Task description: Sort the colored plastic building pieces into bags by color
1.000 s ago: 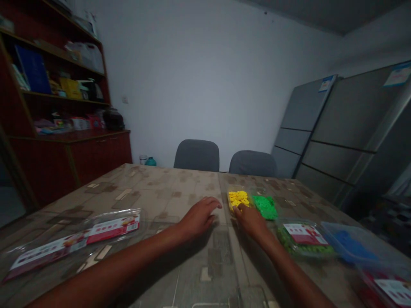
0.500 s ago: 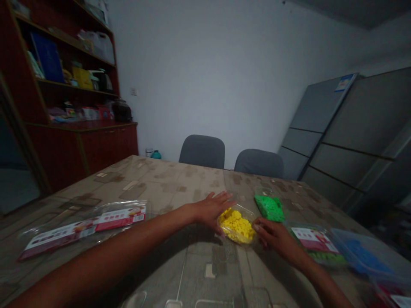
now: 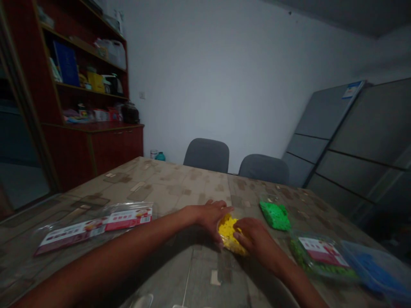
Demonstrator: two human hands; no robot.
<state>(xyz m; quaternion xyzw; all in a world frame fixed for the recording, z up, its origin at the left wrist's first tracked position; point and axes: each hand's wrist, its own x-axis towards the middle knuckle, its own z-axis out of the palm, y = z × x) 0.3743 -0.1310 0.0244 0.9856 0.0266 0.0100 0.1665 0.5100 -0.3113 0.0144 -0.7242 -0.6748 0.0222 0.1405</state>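
**Two hands close round a tub of yellow pieces**

The table (image 3: 167, 188) fills the lower view, and every place here is given from the clear tub of yellow pieces (image 3: 228, 233) near its middle. Well beyond the tub, two grey chairs (image 3: 207, 155) stand at the far edge; far to its left a red-brown shelf unit (image 3: 80, 107) lines the wall; to its right grey cabinets (image 3: 353, 141) lean in.

Nothing lies between the person and the tub. Left of the tub, well apart, lie flat clear packets with red labels (image 3: 96, 222). Right of it and nearer the person sit a labelled tub of green pieces (image 3: 321, 256) and a blue tub (image 3: 379, 269). A loose green heap (image 3: 274, 214) lies near the tub's far right.

The left hand (image 3: 210, 216) cups the tub's left wall, fingers curled about it, seemingly to brace it. The right hand (image 3: 255, 239) presses on its right side, fingers bent over the rim; whether it grips or only rests I cannot tell
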